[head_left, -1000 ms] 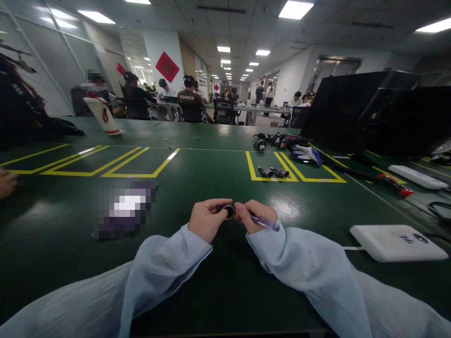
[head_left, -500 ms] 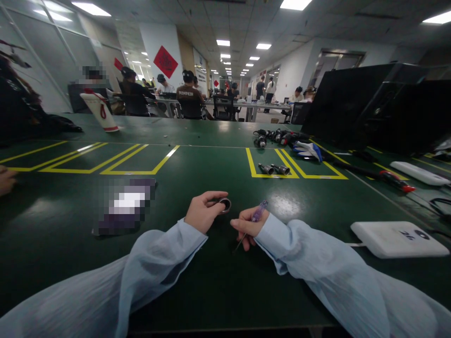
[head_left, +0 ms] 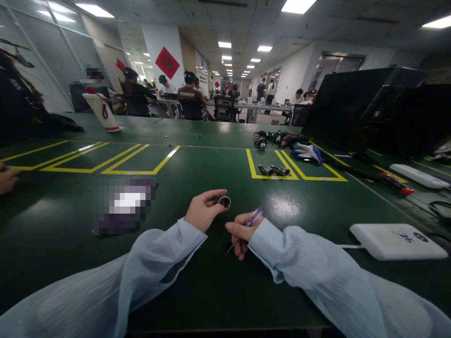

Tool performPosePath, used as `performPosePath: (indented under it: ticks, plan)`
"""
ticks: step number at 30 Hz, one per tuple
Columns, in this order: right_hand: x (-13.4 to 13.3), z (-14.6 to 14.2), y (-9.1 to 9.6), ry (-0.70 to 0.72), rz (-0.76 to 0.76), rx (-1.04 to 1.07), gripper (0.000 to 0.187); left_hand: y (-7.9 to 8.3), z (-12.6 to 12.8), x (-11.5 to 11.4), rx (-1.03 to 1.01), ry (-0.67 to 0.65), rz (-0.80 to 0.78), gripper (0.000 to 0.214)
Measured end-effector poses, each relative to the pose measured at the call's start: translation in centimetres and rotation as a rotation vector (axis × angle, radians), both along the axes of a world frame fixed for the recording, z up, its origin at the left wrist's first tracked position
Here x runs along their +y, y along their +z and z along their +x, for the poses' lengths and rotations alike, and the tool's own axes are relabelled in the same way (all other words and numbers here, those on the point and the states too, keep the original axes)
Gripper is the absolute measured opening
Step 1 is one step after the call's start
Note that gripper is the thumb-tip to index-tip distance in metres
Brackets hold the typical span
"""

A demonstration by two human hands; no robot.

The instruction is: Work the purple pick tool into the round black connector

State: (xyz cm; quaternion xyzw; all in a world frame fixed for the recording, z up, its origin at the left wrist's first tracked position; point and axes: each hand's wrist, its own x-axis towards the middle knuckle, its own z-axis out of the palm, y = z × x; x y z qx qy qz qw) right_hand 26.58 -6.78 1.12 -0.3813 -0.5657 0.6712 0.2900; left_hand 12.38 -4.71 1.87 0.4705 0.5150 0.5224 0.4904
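The person's left hand rests on the green table, its thumb and fingers pinched shut on a small dark ring, which it holds just above the tabletop with the open face towards the camera. Just beside it, the right hand is closed around a purple-handled screwdriver; the thin shaft slants down and to the left, and its tip is close to the table surface, apart from the ring. Both forearms wear pale blue sleeves. Near the right forearm lies a white flat box with a cable. Farther off, two small metal cylinders sit inside a yellow-taped rectangle, with a blue-and-white glove and a red-handled tool beyond them. Another person's hand shows at the left edge.
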Motion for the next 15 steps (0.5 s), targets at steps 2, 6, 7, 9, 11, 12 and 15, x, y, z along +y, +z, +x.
performPosePath:
  ticks: [2,6,7,9,11,12,15]
  plan:
    - [0.5,0.2,0.1,-0.002,-0.073,0.106,0.035,-0.3,-0.2,0.2,-0.039,0.018,0.023,0.038]
    - [1.7,0.9,0.7,-0.151,-0.037,0.249,0.035,-0.6,-0.4,0.4,-0.065,-0.003,0.026,0.030]
    - [2.0,1.0,0.9,-0.219,0.024,0.251,0.034,-0.6,-0.4,0.3,-0.068,-0.010,0.019,0.030]
    - [2.3,1.1,1.0,-0.360,0.200,0.212,0.033,-0.5,-0.2,0.1,-0.084,-0.010,0.009,0.030]
    - [2.3,0.9,0.9,-0.468,0.400,0.123,0.033,-0.2,0.2,-0.1,-0.109,-0.009,0.000,0.029]
    - [2.3,0.8,0.8,-0.507,0.486,0.072,0.032,-0.1,0.3,-0.3,-0.117,-0.011,-0.006,0.029]
    - [2.2,0.4,0.2,-0.557,0.677,-0.044,0.030,0.4,0.8,-0.7,-0.089,-0.008,-0.017,0.028]
